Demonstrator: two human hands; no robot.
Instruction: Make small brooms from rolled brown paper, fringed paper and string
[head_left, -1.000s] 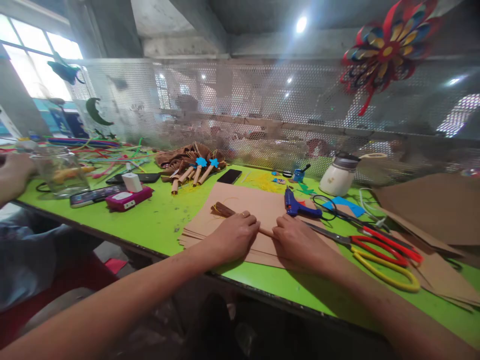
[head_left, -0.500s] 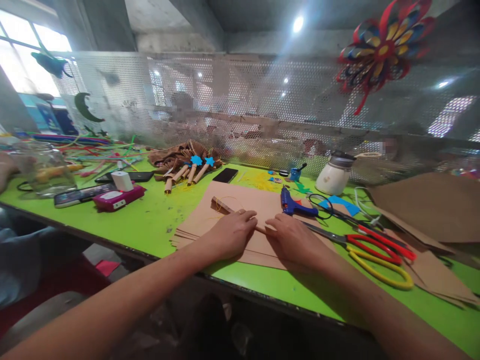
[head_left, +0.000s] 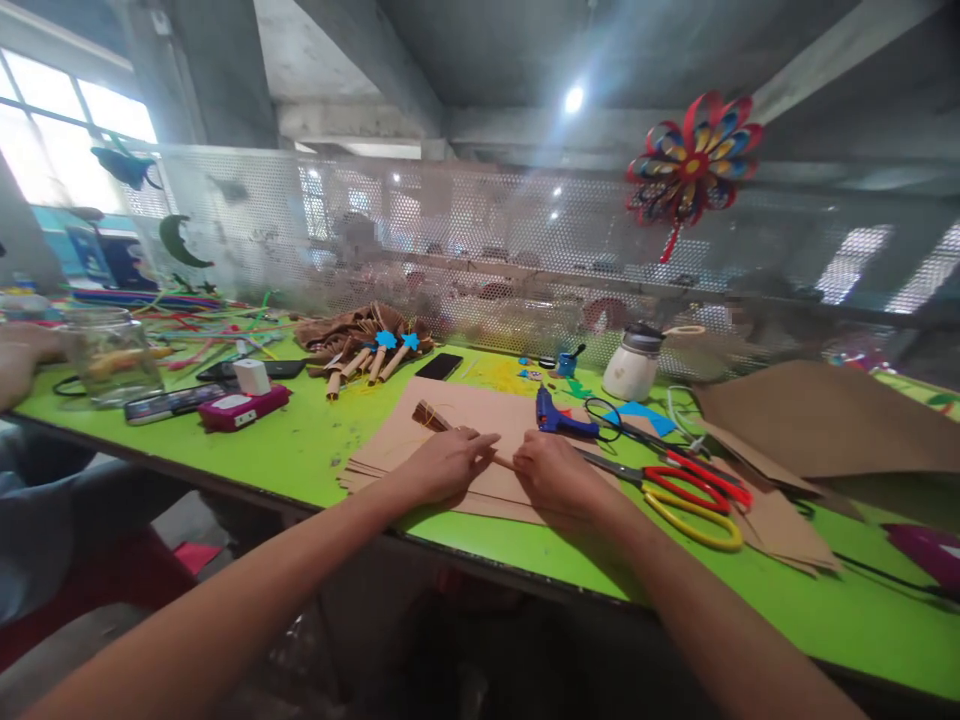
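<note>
A narrow roll of brown paper (head_left: 430, 416) with thin yellow string about its far end lies slantwise over a stack of brown paper sheets (head_left: 390, 440). My left hand (head_left: 450, 466) presses on the middle of this roll, its fingers bent over it. Close by, my right hand (head_left: 553, 466) pinches the near end, fingers curled. A blue glue gun (head_left: 562, 415) rests just beyond my right hand. Scissors (head_left: 675, 490) with red and yellow handles lie to its right, the blades pointing toward that hand.
Paper tubes with blue cut-outs (head_left: 375, 362) lie behind the stack, near a black phone (head_left: 440, 367). A white flask (head_left: 634, 362) stands back right, beside large brown paper (head_left: 795, 415). On the left are a purple power strip (head_left: 244, 405), a glass jar (head_left: 112, 360) and another person's hand (head_left: 22, 360).
The view has tilted up and turned slightly right. My right hand's fingers have curled in more tightly on the roll's near end, while my left hand stays on the roll.
</note>
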